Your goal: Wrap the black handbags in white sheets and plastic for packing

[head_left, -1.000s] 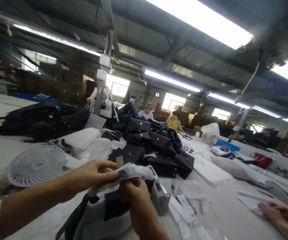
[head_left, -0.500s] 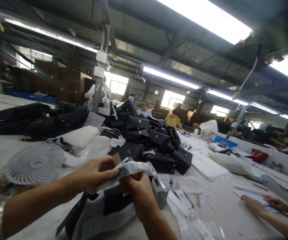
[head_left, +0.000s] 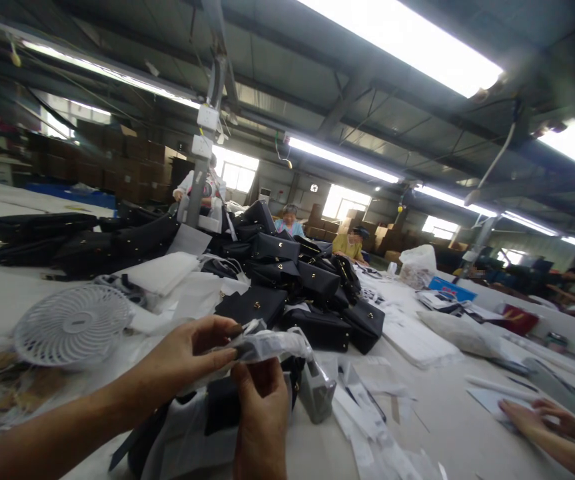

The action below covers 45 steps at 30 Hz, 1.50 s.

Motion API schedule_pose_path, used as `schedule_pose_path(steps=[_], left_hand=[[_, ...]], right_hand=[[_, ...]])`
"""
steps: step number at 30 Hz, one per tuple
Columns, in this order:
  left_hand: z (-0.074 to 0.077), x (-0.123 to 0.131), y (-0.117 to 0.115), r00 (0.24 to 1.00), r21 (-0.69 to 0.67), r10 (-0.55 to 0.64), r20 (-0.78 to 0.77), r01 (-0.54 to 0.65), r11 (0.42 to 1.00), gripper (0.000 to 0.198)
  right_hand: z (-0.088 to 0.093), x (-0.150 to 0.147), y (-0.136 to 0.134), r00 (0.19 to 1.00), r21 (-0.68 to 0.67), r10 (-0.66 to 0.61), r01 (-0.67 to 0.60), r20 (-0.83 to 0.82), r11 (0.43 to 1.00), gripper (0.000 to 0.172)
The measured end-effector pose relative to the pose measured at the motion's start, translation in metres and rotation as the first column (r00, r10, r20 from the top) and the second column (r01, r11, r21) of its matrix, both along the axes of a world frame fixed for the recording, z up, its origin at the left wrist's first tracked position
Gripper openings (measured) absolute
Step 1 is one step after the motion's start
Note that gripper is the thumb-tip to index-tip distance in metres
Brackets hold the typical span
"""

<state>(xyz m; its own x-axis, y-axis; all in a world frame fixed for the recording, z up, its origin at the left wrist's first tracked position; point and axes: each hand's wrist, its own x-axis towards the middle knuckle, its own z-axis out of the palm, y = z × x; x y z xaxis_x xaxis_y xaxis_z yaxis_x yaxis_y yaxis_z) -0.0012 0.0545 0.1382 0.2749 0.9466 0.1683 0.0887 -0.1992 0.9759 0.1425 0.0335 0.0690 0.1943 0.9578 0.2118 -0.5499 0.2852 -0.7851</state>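
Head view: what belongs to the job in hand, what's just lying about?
In the job:
curved, whitish-wrapped strip touched by left hand and right hand
black, partly white-wrapped bag below

Seemingly lying about:
round white slatted fan
printed blue box

this looks like a big workshop in a factory. a wide white table (head_left: 447, 427) has a large heap of black bags (head_left: 312, 283) on it, and a person in yellow (head_left: 346, 247) is on the far side. lots of brown boxes (head_left: 132, 170) are piled up at the back, and long bright lights (head_left: 342, 160) hang under a bare metal roof (head_left: 287, 112) with beams.
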Motion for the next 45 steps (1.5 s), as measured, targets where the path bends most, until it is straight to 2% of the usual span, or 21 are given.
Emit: schedule_pose_path(steps=[4,8,13,18,22,26,29,33,37,40,45], left_hand=[[-0.004,0.005,-0.004,0.999,0.044,0.038,0.005,-0.038,0.998,0.046],[-0.015,0.009,-0.002,0.996,0.101,0.084,0.026,-0.086,0.991,0.046],[-0.017,0.015,-0.005,0.985,0.085,0.143,0.091,-0.151,0.985,0.048],[-0.012,0.013,-0.011,0.985,0.072,0.128,0.119,-0.137,0.988,0.047],[-0.013,0.007,-0.014,0.988,0.132,0.147,0.044,-0.152,0.98,0.048],[-0.016,0.003,-0.013,0.977,0.155,0.203,-0.06,-0.192,0.969,0.054],[-0.013,0.001,-0.015,0.965,0.157,0.243,-0.099,-0.226,0.962,0.054],[-0.007,0.003,-0.019,0.96,0.156,0.278,-0.025,-0.271,0.95,0.045],[-0.006,0.008,-0.022,0.959,0.111,0.281,0.042,-0.284,0.952,0.042],[-0.01,0.013,-0.024,0.952,0.126,0.303,0.045,-0.306,0.944,0.043],[-0.018,0.014,-0.026,0.935,0.176,0.356,0.004,-0.351,0.92,0.044]], right_hand=[[-0.006,-0.013,0.001,0.988,0.022,-0.151,0.15,0.041,0.988,0.051],[0.001,-0.021,-0.005,0.956,0.1,-0.278,0.269,0.091,0.958,0.048],[0.007,-0.023,-0.001,0.927,0.088,-0.322,0.311,0.193,0.946,0.044],[0.012,-0.029,0.002,0.947,0.015,-0.294,0.294,0.129,0.956,0.045],[0.017,-0.029,-0.001,0.964,-0.004,-0.234,0.237,0.13,0.972,0.042],[0.017,-0.026,-0.003,0.983,-0.004,-0.146,0.147,0.111,0.989,0.049],[0.016,-0.023,-0.006,0.997,-0.025,-0.075,0.075,0.006,0.997,0.054],[0.021,-0.018,-0.009,0.997,-0.077,0.02,-0.026,-0.072,0.997,0.055],[0.024,-0.015,-0.008,0.999,-0.086,0.007,-0.004,0.04,0.996,0.054],[0.023,-0.014,-0.007,0.997,-0.075,-0.008,0.014,0.082,0.997,0.051],[0.023,-0.013,-0.008,0.989,-0.048,0.146,-0.146,-0.007,0.988,0.051]])
